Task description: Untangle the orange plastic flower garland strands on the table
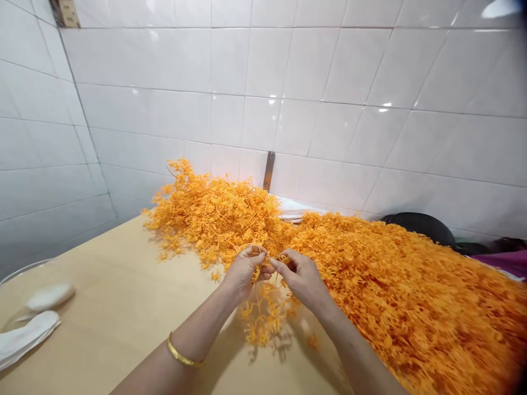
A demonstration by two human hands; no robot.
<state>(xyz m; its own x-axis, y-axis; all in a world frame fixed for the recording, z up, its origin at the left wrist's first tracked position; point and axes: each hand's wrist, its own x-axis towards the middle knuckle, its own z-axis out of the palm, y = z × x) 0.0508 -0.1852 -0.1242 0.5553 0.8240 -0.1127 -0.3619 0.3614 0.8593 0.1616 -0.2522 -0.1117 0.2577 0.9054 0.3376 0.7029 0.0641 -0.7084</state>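
Your left hand (pixel 246 269) and right hand (pixel 302 277) both pinch one orange plastic sprig (pixel 263 312) (its branches dangling free above the table (pixel 123 296)), held just clear of the big orange heap (pixel 370 274), apparently to separate it.

No text, label, brand, number or sign can be read anywhere.

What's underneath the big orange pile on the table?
The orange pile lies on the tan table, bare at left. A white sheet peeks out near the wall. Anything else beneath is covered.
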